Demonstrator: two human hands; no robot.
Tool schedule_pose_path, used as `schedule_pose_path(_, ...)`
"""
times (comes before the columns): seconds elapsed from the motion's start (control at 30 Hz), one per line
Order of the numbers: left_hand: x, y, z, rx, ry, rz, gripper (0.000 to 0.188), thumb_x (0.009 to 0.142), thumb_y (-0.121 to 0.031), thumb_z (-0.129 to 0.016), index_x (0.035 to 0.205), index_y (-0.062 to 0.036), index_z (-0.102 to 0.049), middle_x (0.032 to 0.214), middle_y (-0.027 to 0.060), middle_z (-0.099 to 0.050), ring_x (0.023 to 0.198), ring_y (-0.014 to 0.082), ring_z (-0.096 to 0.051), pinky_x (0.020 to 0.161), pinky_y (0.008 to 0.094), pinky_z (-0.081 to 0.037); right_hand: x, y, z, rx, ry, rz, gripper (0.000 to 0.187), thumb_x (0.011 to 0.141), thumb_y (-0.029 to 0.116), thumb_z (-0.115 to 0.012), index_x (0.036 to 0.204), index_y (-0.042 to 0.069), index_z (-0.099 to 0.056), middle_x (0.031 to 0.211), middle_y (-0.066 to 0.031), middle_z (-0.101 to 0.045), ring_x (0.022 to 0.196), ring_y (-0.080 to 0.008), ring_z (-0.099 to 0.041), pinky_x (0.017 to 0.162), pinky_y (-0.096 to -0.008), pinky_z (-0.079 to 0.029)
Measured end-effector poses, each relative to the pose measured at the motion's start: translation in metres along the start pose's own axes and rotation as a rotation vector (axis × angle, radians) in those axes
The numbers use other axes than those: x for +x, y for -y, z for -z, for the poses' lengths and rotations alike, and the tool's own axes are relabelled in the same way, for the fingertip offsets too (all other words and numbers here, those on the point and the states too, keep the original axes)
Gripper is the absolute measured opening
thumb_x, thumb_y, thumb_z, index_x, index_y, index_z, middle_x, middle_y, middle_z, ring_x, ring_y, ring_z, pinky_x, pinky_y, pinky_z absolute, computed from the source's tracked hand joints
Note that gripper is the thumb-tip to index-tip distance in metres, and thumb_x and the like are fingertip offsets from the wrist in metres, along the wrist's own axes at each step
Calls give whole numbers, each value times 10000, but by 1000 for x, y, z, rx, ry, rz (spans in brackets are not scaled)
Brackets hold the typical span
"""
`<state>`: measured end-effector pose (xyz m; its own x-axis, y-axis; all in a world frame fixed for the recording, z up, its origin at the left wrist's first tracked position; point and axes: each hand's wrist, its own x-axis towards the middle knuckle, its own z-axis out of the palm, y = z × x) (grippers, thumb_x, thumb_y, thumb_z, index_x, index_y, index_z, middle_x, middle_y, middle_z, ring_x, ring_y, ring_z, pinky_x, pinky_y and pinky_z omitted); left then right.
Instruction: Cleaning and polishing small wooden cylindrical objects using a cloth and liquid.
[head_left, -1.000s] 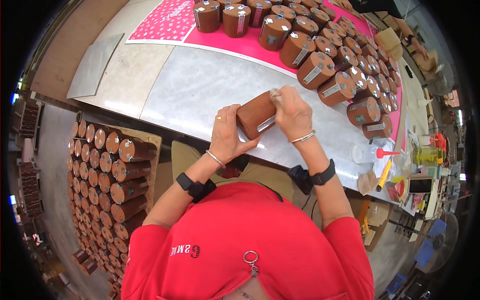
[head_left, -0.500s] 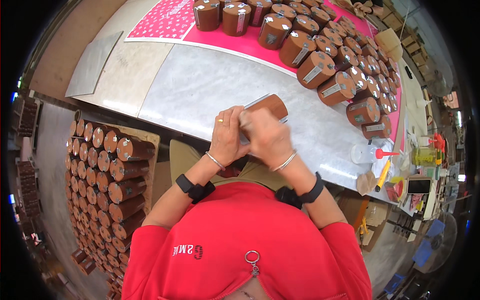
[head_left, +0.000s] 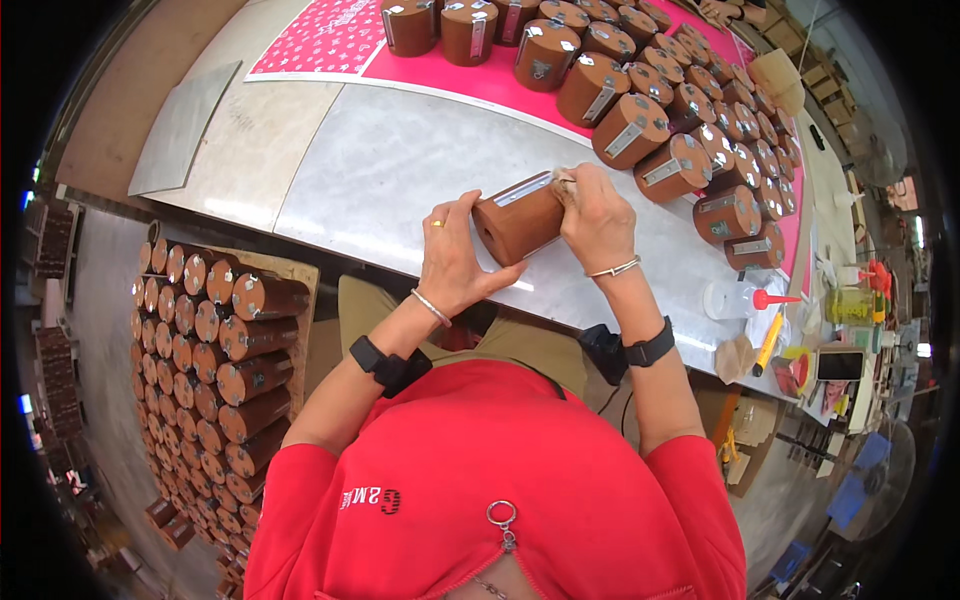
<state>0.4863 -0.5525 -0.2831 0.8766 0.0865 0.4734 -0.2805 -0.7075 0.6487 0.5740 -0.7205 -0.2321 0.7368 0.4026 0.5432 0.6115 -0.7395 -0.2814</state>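
1. My left grip [head_left: 450, 262] is spread wide, with fingers and thumb set apart around the left end of a brown cylinder [head_left: 522, 222], holding that end between them.
2. My right grip [head_left: 600, 222] is closed tightly on a wad of pale cloth [head_left: 564, 183], which I have against the cylinder's far right end.
3. The cylinder lies on its side on the grey worktop [head_left: 400, 170], near its front edge and straight ahead of me. A metal strip [head_left: 523, 188] runs lengthwise along its far upper side. I see only its outer wall and left end, so I cannot tell whether it is hollow or filled.
4. On the far right, a crowd of similar cylinders [head_left: 628, 130] stands on a pink mat [head_left: 425, 75], with metal fittings on their sides and tops. The tops hide whatever may be inside.
5. To my left, beside the worktop, more cylinders [head_left: 250, 384] are stacked in rows on their sides, round ends facing out; those ends show no contents either.
6. On the right of the worktop is a clear bottle [head_left: 726, 300] with a red nozzle [head_left: 775, 299]. I cannot tell what it holds.
7. Farther right is a yellow-green container [head_left: 853, 310]; I cannot tell whether that colour is its wall or its contents.
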Motion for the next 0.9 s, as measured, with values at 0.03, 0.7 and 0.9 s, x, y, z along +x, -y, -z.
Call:
schedule_pose_path(0.03, 2, -1, -1, 4, -1, -29, 938, 571, -316, -837, 1311, 13, -363, 1125, 175, -492, 1028, 320, -470, 919, 413, -359, -3, 3, -2, -6, -3, -2, 199, 709, 63, -608, 903, 77, -562, 766, -98, -561, 638, -263, -601, 509, -371, -496)
schedule_pose_path(0.7, -15, -3, -3, -53, 80, 26, 926, 599, -342, -818, 1304, 16, -336, 1156, 182, -498, 1067, 334, -462, 947, 425, -338, -7, -22, 2, -66, 31, -28, 115, 789, 84, -588, 899, 74, -554, 821, -121, -576, 688, -316, -597, 570, -383, -500)
schedule_pose_path(0.9, -1, -7, -1, -57, 156, 40, 869, 571, -366, -825, 1239, 25, -431, 1136, 184, -517, 1070, 329, -462, 957, 426, -320, -6, -13, 13, 55, -126, -119, 129, 776, 97, -609, 885, 78, -542, 865, -121, -595, 701, -314, -605, 580, -386, -499)
